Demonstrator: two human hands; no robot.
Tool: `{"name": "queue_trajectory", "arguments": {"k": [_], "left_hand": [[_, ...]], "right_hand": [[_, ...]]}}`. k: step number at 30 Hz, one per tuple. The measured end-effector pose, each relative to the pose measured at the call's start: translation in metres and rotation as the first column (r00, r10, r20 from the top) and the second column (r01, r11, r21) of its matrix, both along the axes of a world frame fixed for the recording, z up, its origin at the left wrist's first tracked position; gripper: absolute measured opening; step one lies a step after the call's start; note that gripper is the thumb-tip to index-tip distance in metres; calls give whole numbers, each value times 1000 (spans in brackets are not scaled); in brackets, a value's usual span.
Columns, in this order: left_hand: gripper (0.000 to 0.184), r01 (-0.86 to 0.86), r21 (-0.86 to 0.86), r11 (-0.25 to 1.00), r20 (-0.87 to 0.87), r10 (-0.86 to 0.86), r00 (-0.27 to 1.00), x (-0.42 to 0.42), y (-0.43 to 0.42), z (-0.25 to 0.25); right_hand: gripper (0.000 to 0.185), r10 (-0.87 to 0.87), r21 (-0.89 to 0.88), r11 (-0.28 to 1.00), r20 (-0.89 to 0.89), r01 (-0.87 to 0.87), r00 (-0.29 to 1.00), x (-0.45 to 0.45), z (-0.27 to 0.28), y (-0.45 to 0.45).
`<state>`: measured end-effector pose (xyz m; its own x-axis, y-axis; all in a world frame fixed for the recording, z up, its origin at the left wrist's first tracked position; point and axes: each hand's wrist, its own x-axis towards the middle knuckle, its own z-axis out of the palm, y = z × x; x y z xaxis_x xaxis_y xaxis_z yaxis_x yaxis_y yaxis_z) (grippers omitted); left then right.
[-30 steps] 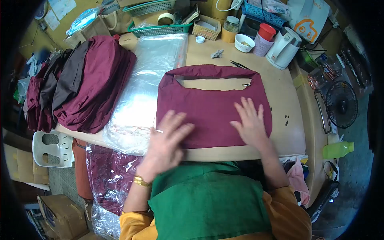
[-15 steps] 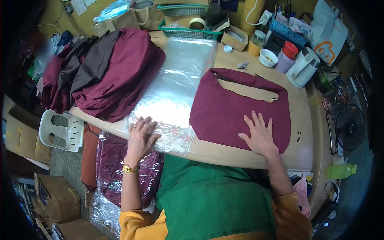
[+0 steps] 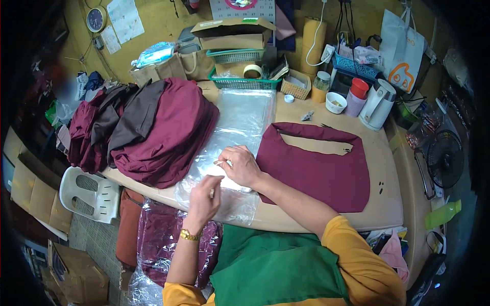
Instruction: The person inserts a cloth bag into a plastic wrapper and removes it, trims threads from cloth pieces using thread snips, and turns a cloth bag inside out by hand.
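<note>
Clear plastic bags [image 3: 247, 109] lie in a flat stack down the middle of the table, shiny with glare. Over their lower part, my right hand [image 3: 239, 166] is closed in a pinch, with a thin pale edge like plastic film at its fingertips. Just below and to its left is my left hand [image 3: 205, 199], fingers curled together; what they hold, if anything, I cannot make out. A maroon fabric bag [image 3: 319, 176] with a looped strap lies flat to the right, under my right forearm.
A tall pile of maroon bags [image 3: 168, 132] stands at left on the table [image 3: 380, 204]. Along the back are green baskets [image 3: 245, 82], a jar [image 3: 321, 81], a white bowl [image 3: 336, 103] and a kettle [image 3: 377, 104]. A white plastic stool [image 3: 89, 196] stands on the floor at left.
My right hand has left the maroon bag and moved left over the plastic bags. My left hand has lifted and curled its fingers. The view has tilted up.
</note>
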<state>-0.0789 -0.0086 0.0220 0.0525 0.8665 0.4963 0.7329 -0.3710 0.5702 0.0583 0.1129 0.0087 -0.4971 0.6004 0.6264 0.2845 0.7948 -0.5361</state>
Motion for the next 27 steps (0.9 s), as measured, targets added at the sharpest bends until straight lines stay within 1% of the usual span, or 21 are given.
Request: {"name": "queue_trajectory", "arguments": {"k": [2, 3, 4, 5, 6, 7, 8, 9, 10, 11, 12, 14, 16, 18, 19, 20, 22, 23, 24, 26, 27], "left_hand": [[19, 74, -84, 994, -134, -85, 987, -2, 25, -21], [40, -16, -351, 936, -357, -117, 927, -16, 46, -39], [40, -13, -349, 937, -353, -119, 928, -21, 58, -50], [54, -47, -159, 986, -494, -38, 869, -24, 69, -58], [68, -54, 43, 998, -608, 69, 791, -27, 81, -66], [78, -130, -159, 979, -598, 9, 801, -30, 87, -78], [78, -122, -155, 980, -597, 6, 802, -25, 84, -76], [75, -166, -166, 972, -549, 48, 834, -16, 81, -69], [73, -209, -184, 961, -498, 92, 862, -7, 80, -66], [70, -242, -141, 960, -512, 138, 848, 0, 82, -72], [70, -240, -144, 960, -509, 137, 850, 7, 86, -75], [70, -342, -84, 936, -496, 258, 829, 20, 92, -80], [70, -338, -49, 940, -484, 273, 831, 25, 98, -83], [70, -185, -84, 979, -215, 164, 963, 19, 105, -79], [57, -223, -19, 975, -221, 214, 952, 18, 102, -71], [57, -222, -18, 975, -222, 212, 952, 10, 102, -72], [30, -86, 71, 994, -29, 88, 996, 0, 98, -71], [12, -181, 184, 966, 33, 178, 984, 4, 100, -74], [12, -181, 181, 967, 32, 178, 983, 4, 102, -74], [10, -306, 107, 946, -56, 313, 948, -2, 106, -77], [9, -288, 191, 939, -37, 300, 953, -5, 109, -79]], "right_hand": [[9, 31, 33, 999, 2, -31, 1000, 2, 4, -7], [9, 84, 102, 991, 51, -89, 995, 3, 3, -13], [9, 131, 166, 975, 105, -148, 986, 5, 1, -20], [18, 199, 95, 970, 223, -224, 954, 13, -6, -25], [18, 192, 101, 971, 226, -219, 955, 26, -4, -31], [28, 165, 116, 973, 248, -198, 955, 42, 2, -41], [38, 138, 130, 975, 270, -178, 953, 61, 8, -46], [50, 26, 98, 993, 416, -73, 909, 85, 12, -43], [62, -75, 79, 996, 556, 37, 828, 109, 13, -40], [67, -184, 63, 981, 588, 182, 788, 127, 9, -38], [72, -283, 52, 945, 621, 322, 731, 143, 1, -37], [75, -284, -57, 891, 703, 451, 652, 169, -43, -22], [74, -306, -40, 887, 694, 460, 652, 174, -44, -15], [72, -325, -67, 872, 663, 486, 675, 173, -45, -13], [71, -337, -60, 875, 634, 480, 695, 174, -47, -14], [71, -340, -60, 875, 633, 481, 696, 174, -47, -13], [70, -335, -77, 872, 626, 484, 704, 175, -47, -13], [70, -334, -80, 871, 627, 485, 704, 175, -48, -13], [71, -333, -78, 874, 622, 480, 708, 176, -48, -12], [71, -330, -75, 879, 617, 471, 714, 177, -48, -11], [71, -327, -79, 879, 618, 470, 715, 177, -48, -11]]}}
